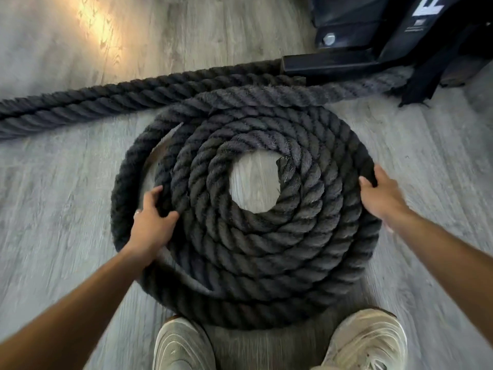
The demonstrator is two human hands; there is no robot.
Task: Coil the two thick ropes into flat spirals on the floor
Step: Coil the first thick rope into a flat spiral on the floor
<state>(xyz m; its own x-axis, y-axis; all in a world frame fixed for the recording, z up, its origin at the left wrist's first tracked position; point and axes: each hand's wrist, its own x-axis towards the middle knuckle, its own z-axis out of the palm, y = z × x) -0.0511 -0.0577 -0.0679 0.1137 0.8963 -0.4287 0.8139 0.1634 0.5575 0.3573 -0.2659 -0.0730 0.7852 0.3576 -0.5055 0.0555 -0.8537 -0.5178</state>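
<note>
A thick dark twisted rope lies wound into a flat spiral (266, 252) on the grey wood floor, with a bare hole at its centre. The outermost turn bulges loose on the left, leaving a gap. My left hand (153, 220) is closed around an inner turn at the spiral's left side. My right hand (378, 194) presses flat on the outer turn at the right edge, fingers spread. A second rope (88, 102) runs straight across the floor behind the spiral, from the left edge toward the black frame.
A black metal rack base (346, 62) with a bolt stands at the upper right, and both ropes lead under it. My two pale sneakers (365, 340) stand just in front of the spiral. Grey plank floor (58, 196) spreads to the left and right.
</note>
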